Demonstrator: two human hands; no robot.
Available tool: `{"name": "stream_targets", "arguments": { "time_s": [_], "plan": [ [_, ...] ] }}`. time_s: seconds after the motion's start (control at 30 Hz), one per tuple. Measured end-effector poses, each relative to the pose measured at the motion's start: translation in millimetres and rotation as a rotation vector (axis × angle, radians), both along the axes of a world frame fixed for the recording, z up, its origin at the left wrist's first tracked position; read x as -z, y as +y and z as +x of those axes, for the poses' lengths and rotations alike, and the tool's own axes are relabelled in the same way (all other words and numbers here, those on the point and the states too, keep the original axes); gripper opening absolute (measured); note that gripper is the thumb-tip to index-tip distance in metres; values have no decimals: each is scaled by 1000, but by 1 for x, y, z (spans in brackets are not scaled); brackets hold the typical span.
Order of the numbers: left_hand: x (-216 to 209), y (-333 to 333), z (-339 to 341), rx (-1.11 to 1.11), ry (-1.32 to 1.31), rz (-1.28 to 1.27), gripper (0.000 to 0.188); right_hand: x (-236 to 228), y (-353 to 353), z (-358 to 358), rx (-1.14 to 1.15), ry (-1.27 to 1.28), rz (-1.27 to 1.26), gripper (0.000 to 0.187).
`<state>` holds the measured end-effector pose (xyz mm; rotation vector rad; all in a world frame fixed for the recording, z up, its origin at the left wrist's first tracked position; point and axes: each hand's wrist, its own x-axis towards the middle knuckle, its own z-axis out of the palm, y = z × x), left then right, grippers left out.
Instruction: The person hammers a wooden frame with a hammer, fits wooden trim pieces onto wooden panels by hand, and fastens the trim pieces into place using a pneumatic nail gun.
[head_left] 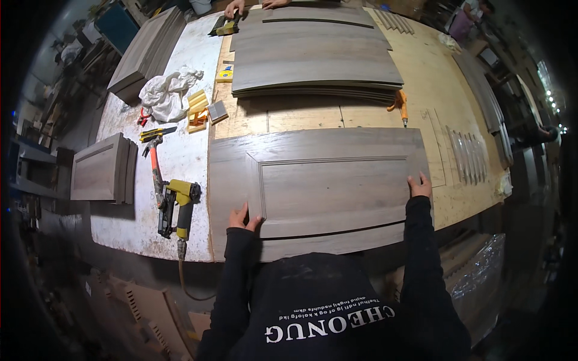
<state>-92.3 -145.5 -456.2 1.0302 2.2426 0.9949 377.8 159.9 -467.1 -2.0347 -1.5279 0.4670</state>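
One panel [334, 189] on the bench [120, 234], right up front. Left hand [244, 220] on its left side, right hand [420, 185] on its right edge, both spread, can't tell if they're pinching. Left of it: one nail gun [183, 207], one hammer [156, 165], one rag [168, 97]. Way back, a second nail gun [227, 28].

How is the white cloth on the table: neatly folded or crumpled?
Crumpled: the white cloth lies in a loose, uneven heap, with irregular creases and no neat folded edges showing.
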Motion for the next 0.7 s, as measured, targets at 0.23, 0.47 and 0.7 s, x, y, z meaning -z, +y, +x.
{"name": "stream_targets", "arguments": {
  "time_s": [0.23,0.47,0.7],
  "plan": [
    [8,-6,1,-19,-6,-19,67,-12,0,-11,-10,77,-37,62],
    [-10,-56,15,104,113,-90,76,-57,-88,-123,-646,-148,276,68],
    [-17,-56,22,95,126,26,65,-73,-186,-257,-1405,152,81,67]
  ]
}}
